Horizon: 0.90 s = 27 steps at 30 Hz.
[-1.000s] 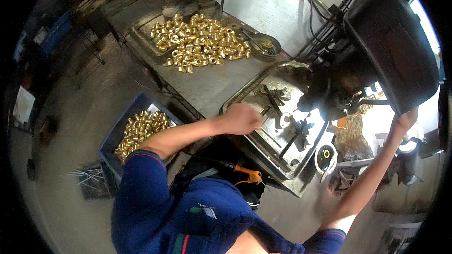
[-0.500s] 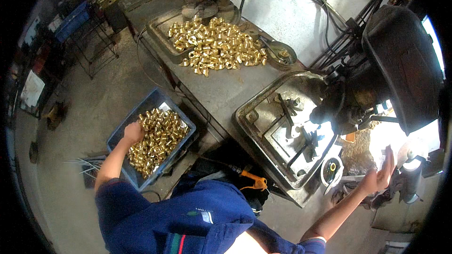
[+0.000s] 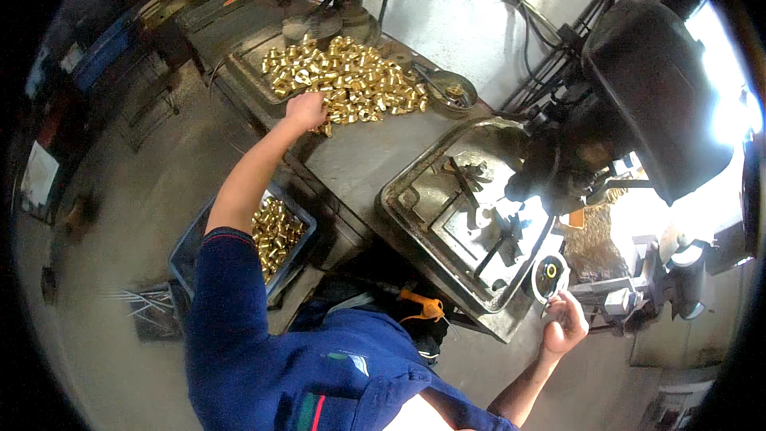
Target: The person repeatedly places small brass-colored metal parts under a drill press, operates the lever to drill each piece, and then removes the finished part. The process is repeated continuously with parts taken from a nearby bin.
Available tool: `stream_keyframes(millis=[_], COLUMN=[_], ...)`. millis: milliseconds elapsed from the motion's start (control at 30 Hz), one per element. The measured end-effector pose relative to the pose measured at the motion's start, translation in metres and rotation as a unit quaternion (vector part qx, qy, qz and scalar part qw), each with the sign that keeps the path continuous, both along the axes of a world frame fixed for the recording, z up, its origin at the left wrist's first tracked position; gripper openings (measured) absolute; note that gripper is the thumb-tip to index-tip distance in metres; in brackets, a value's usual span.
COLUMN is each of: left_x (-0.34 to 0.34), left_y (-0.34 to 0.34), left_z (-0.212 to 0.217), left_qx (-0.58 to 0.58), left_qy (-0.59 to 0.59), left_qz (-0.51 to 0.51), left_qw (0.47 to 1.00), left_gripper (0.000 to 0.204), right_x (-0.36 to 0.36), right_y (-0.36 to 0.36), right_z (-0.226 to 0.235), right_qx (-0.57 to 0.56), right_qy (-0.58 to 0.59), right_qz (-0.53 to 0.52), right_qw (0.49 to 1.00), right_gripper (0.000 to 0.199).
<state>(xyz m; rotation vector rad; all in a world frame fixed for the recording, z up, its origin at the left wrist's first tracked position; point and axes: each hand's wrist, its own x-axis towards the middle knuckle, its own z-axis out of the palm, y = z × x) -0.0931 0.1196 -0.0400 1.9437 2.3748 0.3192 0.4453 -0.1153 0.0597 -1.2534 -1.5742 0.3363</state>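
My left hand (image 3: 306, 112) is at the near left edge of a heap of brass fittings (image 3: 363, 84) on the metal bench. Its fingers curl down onto the fittings there, and the fingertips are partly hidden. Below my left arm, a blue bin (image 3: 186, 259) holds more brass fittings (image 3: 275, 239), partly covered by the forearm and sleeve. My right hand (image 3: 565, 326) is beside a round white-rimmed handwheel (image 3: 550, 278) with a black centre and a yellow ring. The fingers are loosely bent and apart, close to the wheel's lower rim, with nothing visible in them.
A drill-press-like machine (image 3: 638, 104) stands over a metal tray (image 3: 415, 231) with clamps (image 3: 507, 243). A round dish (image 3: 453, 94) sits beside the heap. An orange air gun (image 3: 423, 305) hangs at the bench's front. Thin rods (image 3: 152, 303) stick out beside the bin.
My left hand has moved from the blue bin up to the heap on the bench. My right hand has come left and down to the handwheel, its fingers now bent.
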Motion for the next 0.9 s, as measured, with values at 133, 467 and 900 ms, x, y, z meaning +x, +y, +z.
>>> stream_keyframes(millis=[133,467,900], left_x=[0.012,0.013,0.227], left_y=[0.018,0.013,-0.16], left_z=[-0.01,0.005,0.012], left_qx=[-0.035,0.003,-0.265], left_qy=[0.065,0.019,-0.867], left_qz=[0.001,-0.02,-0.14], left_qw=[0.997,1.0,0.398], left_gripper=[0.019,0.03,0.024], right_x=[0.01,0.001,-0.115], right_y=[-0.016,-0.024,0.034], right_z=[-0.009,-0.026,-0.042], right_qx=[-0.025,-0.06,-0.051], right_qy=[-0.041,-0.03,-0.242], right_qz=[-0.034,-0.024,0.208], right_qw=[0.998,0.997,0.947], right_gripper=[0.047,0.044,0.089])
